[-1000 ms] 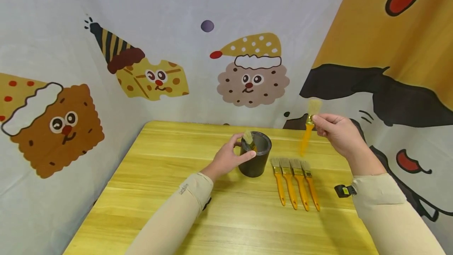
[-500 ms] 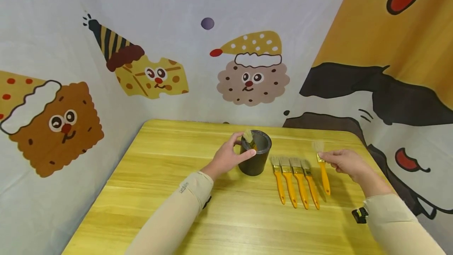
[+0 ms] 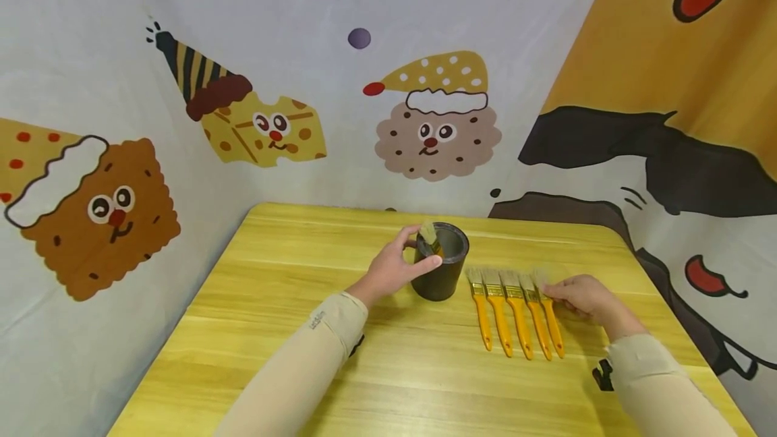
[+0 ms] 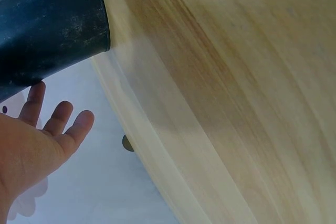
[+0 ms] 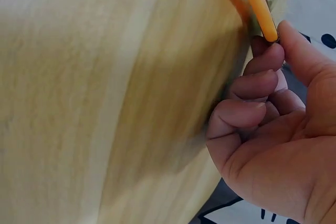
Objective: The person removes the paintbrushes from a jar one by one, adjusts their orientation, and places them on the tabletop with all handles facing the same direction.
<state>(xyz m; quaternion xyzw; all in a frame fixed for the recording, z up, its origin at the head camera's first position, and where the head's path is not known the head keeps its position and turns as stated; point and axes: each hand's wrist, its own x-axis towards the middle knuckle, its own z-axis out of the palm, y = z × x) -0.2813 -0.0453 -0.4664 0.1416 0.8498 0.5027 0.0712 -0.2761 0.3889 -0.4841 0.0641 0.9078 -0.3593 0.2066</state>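
Observation:
A dark cylindrical cup [image 3: 436, 284] stands upright near the back middle of the table. My left hand [image 3: 391, 270] grips it from the left, thumb across the near side; in the left wrist view several fingers are spread beside its wall. Inside the cup leans a paintbrush [image 3: 428, 233], bristles above the rim. To the right, several paintbrushes [image 3: 519, 326] with orange handles lie side by side, bristles away from me. My right hand [image 3: 587, 294] pinches the rightmost paintbrush [image 3: 554, 330] near its metal band, against the row. Its orange handle [image 5: 255, 6] shows in the right wrist view.
The wooden table [image 3: 291, 356] ends at a rounded back edge close to a cartoon-printed cloth [image 3: 340, 174]. More cloth hangs along the left and right sides. A small black item [image 3: 603, 375] sits under the right sleeve.
The right hand has brought its paintbrush down from above the table's back area and then left, beside the others. The left hand and the cup have stayed put.

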